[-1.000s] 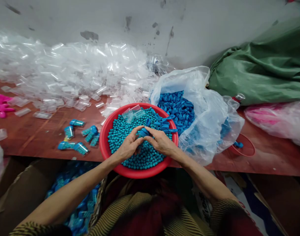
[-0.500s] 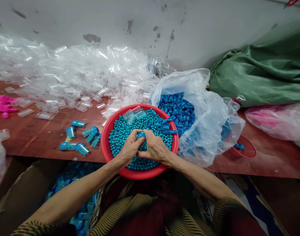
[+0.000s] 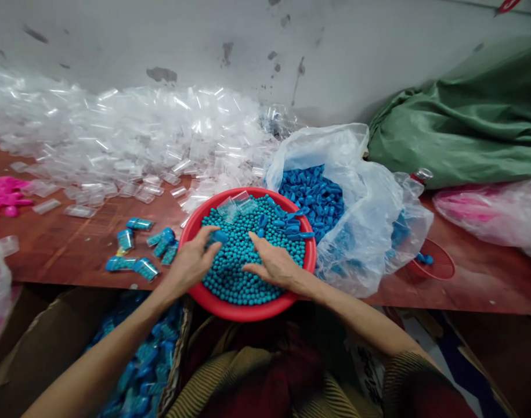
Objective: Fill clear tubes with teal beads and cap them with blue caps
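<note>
A red basin (image 3: 246, 314) holds a bed of small teal beads (image 3: 243, 255). My left hand (image 3: 194, 258), over the basin's left side, pinches a small capped tube with a blue top (image 3: 219, 237); the rest of the tube is hidden by the hand. Above the beads on the right, my right hand (image 3: 274, 264) has thumb and forefinger apart with nothing between them. Several blue caps (image 3: 291, 225) lie on the beads at the basin's right rim, and clear empty tubes (image 3: 237, 206) rest at the back.
Several bead-filled tubes (image 3: 126, 264) lie left of the basin. Behind is a heap of clear tubes (image 3: 152, 133). A plastic bag (image 3: 369, 203) of blue caps stands to the right, near a red mesh basket (image 3: 441, 264). Below the table edge, a cardboard box (image 3: 34, 342) holds filled tubes.
My hands were together around the blue-topped tube over the beads. They have parted: my left hand has carried the tube leftward, while my right hand has opened and stays over the basin.
</note>
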`<state>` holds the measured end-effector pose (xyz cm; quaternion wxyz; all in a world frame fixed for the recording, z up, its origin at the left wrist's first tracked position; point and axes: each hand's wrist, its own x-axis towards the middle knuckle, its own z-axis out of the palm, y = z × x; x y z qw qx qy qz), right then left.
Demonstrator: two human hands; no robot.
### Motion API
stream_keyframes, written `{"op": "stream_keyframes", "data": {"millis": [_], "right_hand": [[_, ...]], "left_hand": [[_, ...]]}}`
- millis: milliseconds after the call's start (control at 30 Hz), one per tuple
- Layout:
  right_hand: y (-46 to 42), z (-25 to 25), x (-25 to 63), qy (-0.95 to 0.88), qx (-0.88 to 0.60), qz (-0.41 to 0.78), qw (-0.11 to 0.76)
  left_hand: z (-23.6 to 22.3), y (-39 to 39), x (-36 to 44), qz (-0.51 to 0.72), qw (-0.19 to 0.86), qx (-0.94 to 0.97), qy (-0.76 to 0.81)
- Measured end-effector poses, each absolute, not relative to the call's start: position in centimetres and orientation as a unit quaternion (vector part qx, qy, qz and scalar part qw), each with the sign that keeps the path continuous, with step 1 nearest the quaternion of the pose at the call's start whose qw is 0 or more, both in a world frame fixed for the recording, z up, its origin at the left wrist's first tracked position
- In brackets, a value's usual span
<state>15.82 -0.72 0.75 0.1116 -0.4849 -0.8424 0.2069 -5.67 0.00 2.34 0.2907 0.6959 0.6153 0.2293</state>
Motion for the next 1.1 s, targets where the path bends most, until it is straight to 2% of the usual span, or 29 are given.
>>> {"op": "stream_keyframes", "data": {"millis": [200, 333, 467, 633, 867, 1100], "right_hand": [[3.4, 1.0, 18.5, -0.792, -0.591, 0.144, 0.056], [5.7, 1.1, 17.5, -0.753, -0.652, 0.089, 0.012], [6.8, 0.7, 15.7, -0.754, -0.655, 0.056, 0.004], [7.2, 0.3, 15.1, -0.792, -0.609, 0.038, -0.023], [4.7, -0.6, 15.0, -0.872, -0.482, 0.072, -0.05], [3.3, -0.1, 15.2, -0.913, -0.385, 0.124, -0.058]], "left_hand": [[4.2, 0.3, -12.7, 0.025, 0.074, 0.638, 0.766], [4.3, 0.9, -10.6, 0.065, -0.039, 0.647, 0.759], [3.8, 3.2, -5.5, 0.102, 0.017, 0.715, 0.692], [2.2, 6.5, -1.3, 0.05, 0.059, 0.715, 0.695], [-0.1, 7.8, 0.2, 0.035, 0.014, 0.741, 0.671], [-0.3, 8.9, -0.2, 0.04, 0.079, 0.788, 0.61]]}}
